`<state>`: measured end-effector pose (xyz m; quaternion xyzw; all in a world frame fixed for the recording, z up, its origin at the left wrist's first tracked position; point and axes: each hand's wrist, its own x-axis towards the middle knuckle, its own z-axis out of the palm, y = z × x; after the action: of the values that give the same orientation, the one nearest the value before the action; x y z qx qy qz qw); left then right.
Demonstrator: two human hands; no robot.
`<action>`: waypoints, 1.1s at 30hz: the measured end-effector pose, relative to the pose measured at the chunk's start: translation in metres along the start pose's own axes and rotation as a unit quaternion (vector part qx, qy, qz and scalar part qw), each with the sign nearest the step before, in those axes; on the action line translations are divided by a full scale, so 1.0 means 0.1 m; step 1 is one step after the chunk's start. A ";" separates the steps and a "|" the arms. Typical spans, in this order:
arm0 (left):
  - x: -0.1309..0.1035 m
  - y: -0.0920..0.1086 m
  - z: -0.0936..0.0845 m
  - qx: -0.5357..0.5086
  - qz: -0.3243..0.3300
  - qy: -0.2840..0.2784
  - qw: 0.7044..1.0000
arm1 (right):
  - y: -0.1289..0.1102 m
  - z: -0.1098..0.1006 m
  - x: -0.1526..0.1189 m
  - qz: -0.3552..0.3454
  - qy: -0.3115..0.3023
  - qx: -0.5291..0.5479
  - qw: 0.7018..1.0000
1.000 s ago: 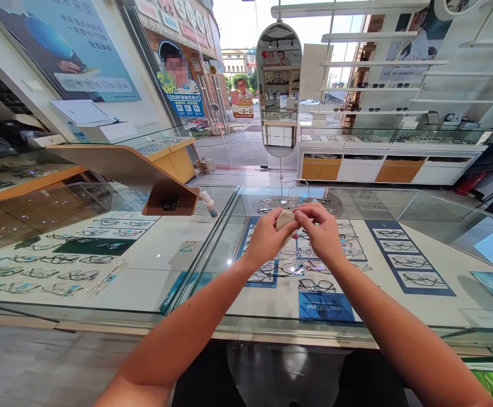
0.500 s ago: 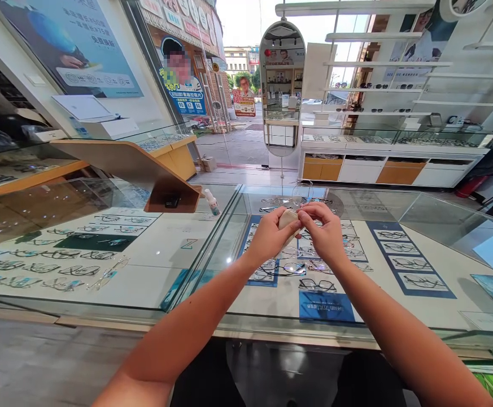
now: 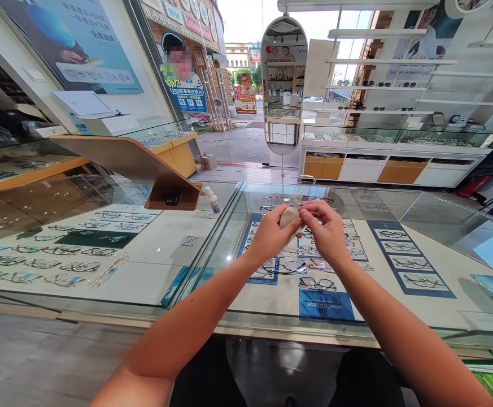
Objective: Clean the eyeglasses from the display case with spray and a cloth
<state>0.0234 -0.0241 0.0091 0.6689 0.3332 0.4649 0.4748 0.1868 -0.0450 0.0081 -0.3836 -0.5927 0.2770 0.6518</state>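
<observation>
Both hands are working a pale cloth above the glass case

The left hand (image 3: 271,233) is half closing around the cloth (image 3: 289,219), pressing it between thumb and curled fingers. The right hand (image 3: 327,233) is meeting it at the cloth's right edge, thumb and fingertips pinching close together, the other fingers bending loosely. Whether the cloth is wrapping anything is impossible to tell. It is staying between the two hands, over the far half of the right case (image 3: 280,299).

That case is holding many glasses under its clear top: a dark pair (image 3: 317,284) is lying near the front, just behind a blue card (image 3: 326,306). To the right, a blue strip (image 3: 385,225) is bearing four pairs in a column. The left case (image 3: 144,280) is holding rows of frames (image 3: 45,264), with a dark green card (image 3: 96,238) lying behind the nearest rows. A small bottle (image 3: 212,199) is standing on the left side, beside a brown stand (image 3: 119,158). Beyond, a white counter (image 3: 362,168) is carrying more eyewear behind glass, and an oval mirror (image 3: 284,85) is standing upright to its left.

Compared with a second ago, the hands are keeping almost the same grip. The whole view is sitting slightly differently, the mirror now showing a little higher and farther right. The case contents are lying as before.
</observation>
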 end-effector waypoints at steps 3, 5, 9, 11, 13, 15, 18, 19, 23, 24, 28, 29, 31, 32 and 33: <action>0.00 0.00 -0.02 0.037 0.021 0.002 0.999 | -0.01 0.00 0.00 -0.008 -0.005 -0.016 1.000; 0.00 -0.01 -0.03 0.060 0.035 -0.001 0.998 | -0.01 0.00 0.01 -0.013 -0.010 -0.028 0.999; 0.00 -0.03 -0.05 0.081 0.056 -0.004 0.995 | -0.02 -0.02 0.02 -0.019 -0.023 -0.043 0.999; 0.00 -0.03 -0.05 0.076 0.058 -0.005 0.995 | -0.02 -0.03 0.02 -0.018 -0.025 -0.044 0.999; 0.00 -0.04 -0.04 0.065 0.054 -0.009 0.996 | -0.03 -0.04 0.03 -0.015 -0.025 -0.044 0.999; 0.01 -0.06 -0.05 0.052 0.048 -0.017 0.997 | -0.03 -0.04 0.03 -0.014 -0.023 -0.043 0.999; 0.04 -0.08 -0.08 0.029 0.044 -0.042 0.998 | 0.00 -0.05 0.04 -0.007 -0.010 -0.022 1.000; 0.05 -0.08 -0.09 0.028 0.048 -0.052 0.997 | 0.01 -0.05 0.05 0.000 -0.007 -0.008 1.000; 0.10 -0.08 -0.12 0.018 0.041 -0.077 0.996 | 0.06 -0.08 0.10 0.038 0.008 0.048 0.998; 0.11 -0.07 -0.12 0.003 0.032 -0.079 0.996 | 0.06 -0.08 0.11 0.045 0.012 0.057 0.997; 0.14 -0.05 -0.13 -0.046 0.020 -0.056 0.997 | 0.03 -0.10 0.13 0.042 0.035 0.076 0.996; 0.14 -0.05 -0.14 -0.056 0.018 -0.044 0.997 | 0.02 -0.11 0.13 0.036 0.040 0.077 0.996; 0.15 -0.06 -0.17 -0.082 0.004 -0.018 0.996 | -0.03 -0.11 0.13 0.031 0.048 0.079 0.995; 0.16 -0.06 -0.19 -0.099 -0.010 -0.006 0.995 | -0.05 -0.12 0.13 0.032 0.047 0.079 0.995; 0.17 -0.06 -0.21 -0.118 -0.025 0.007 0.993 | -0.07 -0.12 0.13 0.035 0.042 0.079 0.995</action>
<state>0.0097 -0.0008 0.0112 0.5963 0.2961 0.4941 0.5591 0.2003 -0.0408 0.0213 -0.3631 -0.5272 0.3293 0.6941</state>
